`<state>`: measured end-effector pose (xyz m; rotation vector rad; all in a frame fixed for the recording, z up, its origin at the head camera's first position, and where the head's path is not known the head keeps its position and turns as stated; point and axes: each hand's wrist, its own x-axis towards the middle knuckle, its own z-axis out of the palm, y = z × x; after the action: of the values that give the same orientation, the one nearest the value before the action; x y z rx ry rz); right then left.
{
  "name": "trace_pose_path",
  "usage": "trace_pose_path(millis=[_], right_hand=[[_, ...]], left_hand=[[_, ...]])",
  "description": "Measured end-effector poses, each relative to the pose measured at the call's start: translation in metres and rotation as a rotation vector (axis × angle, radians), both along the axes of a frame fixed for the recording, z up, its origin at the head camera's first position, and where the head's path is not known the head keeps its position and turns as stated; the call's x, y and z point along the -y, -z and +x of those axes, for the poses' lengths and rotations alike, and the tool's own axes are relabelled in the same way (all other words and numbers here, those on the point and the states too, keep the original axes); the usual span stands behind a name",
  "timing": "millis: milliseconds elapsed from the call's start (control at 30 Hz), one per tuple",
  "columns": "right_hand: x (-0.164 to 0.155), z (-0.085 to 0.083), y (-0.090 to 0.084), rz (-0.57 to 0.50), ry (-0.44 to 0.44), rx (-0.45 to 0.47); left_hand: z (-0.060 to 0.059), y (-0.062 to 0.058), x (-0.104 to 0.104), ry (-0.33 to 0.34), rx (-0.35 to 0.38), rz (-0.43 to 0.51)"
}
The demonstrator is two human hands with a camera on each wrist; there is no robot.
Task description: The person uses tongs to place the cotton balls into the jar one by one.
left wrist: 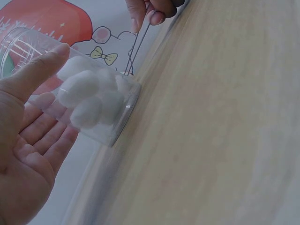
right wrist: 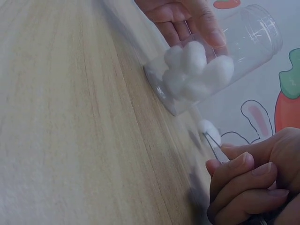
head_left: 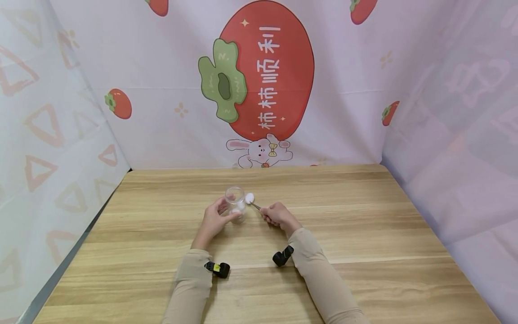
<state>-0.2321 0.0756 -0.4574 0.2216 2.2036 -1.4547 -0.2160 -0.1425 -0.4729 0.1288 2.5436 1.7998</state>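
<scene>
My left hand (head_left: 215, 219) holds a clear open-topped jar (head_left: 236, 194), thumb on one side and fingers round the other. Several white cotton balls (left wrist: 86, 91) lie in the jar's lower part, and the jar stands upright on the wooden table. To its right, my right hand (head_left: 279, 215) grips metal tweezers (head_left: 256, 206) in curled fingers. At the tweezers' tips is a single cotton ball (head_left: 249, 198), outside the jar and close to the tabletop. Whether it touches the wood I cannot tell. In the right wrist view the tips (right wrist: 207, 134) meet this cotton ball.
The wooden table (head_left: 364, 252) reaches back to a printed cloth wall (head_left: 162, 135) with a large red fruit and a rabbit. More cloth hangs on the left and right sides. Each sleeve carries a small black wrist camera (head_left: 221, 270).
</scene>
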Motion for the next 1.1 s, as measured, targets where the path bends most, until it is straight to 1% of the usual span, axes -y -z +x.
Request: trace_pose_path(millis=[333,733,1100], right_hand=[[-0.004,0.007,-0.008,-0.019,0.001,-0.04],[-0.008,0.009,-0.009,-0.004,0.011,-0.067],[-0.009,0.014,-0.021,-0.022,0.003,-0.11]], left_hand=[[0.0,0.0,0.0,0.002,0.001,0.0],[0.0,0.0,0.0,-0.002,0.007,0.002],[0.002,-0.003,-0.001,-0.007,0.0,0.009]])
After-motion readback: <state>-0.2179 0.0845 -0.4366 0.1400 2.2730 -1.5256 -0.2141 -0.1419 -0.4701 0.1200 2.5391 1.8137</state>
